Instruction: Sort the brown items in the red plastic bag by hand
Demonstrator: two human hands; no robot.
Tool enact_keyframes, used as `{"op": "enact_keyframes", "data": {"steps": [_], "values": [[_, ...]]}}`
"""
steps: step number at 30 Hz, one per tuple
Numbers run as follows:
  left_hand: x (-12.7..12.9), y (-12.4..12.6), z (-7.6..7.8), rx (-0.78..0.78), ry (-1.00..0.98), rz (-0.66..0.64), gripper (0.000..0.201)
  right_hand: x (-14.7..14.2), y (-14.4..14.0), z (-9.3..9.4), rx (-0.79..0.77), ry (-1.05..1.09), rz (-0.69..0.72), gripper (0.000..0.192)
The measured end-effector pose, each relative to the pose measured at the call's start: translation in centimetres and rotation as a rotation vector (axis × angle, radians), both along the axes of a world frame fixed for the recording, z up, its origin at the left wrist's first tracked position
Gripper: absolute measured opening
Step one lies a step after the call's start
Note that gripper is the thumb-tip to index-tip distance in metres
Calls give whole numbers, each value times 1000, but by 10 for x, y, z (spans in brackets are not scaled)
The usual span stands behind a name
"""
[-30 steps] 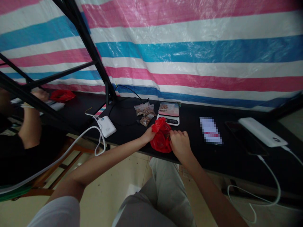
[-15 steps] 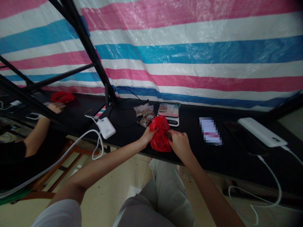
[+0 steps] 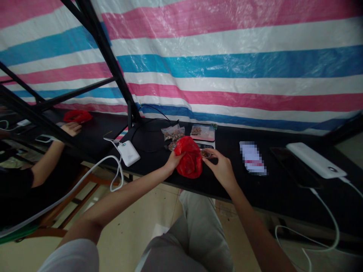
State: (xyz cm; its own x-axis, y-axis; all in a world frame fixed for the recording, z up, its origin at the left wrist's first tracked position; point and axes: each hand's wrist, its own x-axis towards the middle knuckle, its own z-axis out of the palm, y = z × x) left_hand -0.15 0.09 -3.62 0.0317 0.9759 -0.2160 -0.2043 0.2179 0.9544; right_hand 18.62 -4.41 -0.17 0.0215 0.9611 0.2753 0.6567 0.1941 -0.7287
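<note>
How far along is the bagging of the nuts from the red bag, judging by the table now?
Looks done: two small clear packets of nuts lie behind the red bag, and another packet rests on the scale. In hand: the left hand grips the red bag, and the right hand pinches a small clear packet beside it. Left: the red bag bulges, though its contents are hidden.

Single head cam, looking forward and down at the black table (image 3: 241, 185) from close, striped tarp (image 3: 227, 64) behind.
</note>
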Motion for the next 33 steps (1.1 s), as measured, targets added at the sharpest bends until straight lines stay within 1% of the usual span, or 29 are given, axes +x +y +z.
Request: {"op": "enact_keyframes", "data": {"steps": [3, 5, 7, 9, 12, 15, 18, 21, 24, 27, 30, 33], "values": [[5, -4, 1, 34, -59, 58, 43, -16, -6, 14, 65, 48, 81, 32], [9, -7, 5, 51, -125, 41, 45, -27, -10, 18, 67, 11, 112, 32], [9, -9, 11, 40, -169, -14, 45, -34, -13, 15, 35, -96, 102, 29], [6, -12, 15, -1, -175, -65, 44, -37, -16, 9, -19, -227, 90, 26], [-4, -14, 17, -70, -124, -66, 42, -37, -19, -3, -73, -366, 85, 22], [-16, -16, 13, -94, -33, -52, 39, -37, -22, -9, -80, -424, 85, 21], [-24, -19, 10, -97, 45, -115, 31, -39, -22, -10, -97, -474, 82, 20], [-28, -22, 10, -160, 29, -151, 25, -42, -21, -9, -119, -517, 78, 17], [-28, -24, 10, -235, -32, -116, 20, -43, -21, -7, -127, -529, 76, 15], [-27, -22, 7, -292, -83, -37, 16, -41, -22, -5, -131, -532, 60, 15], [-27, -21, 3, -385, -122, 30, 13, -38, -23, -2, -118, -534, 46, 17], [-25, -22, 5, -432, -142, 40, 10, -37, -23, 0, -108, -562, 39, 21]]}}
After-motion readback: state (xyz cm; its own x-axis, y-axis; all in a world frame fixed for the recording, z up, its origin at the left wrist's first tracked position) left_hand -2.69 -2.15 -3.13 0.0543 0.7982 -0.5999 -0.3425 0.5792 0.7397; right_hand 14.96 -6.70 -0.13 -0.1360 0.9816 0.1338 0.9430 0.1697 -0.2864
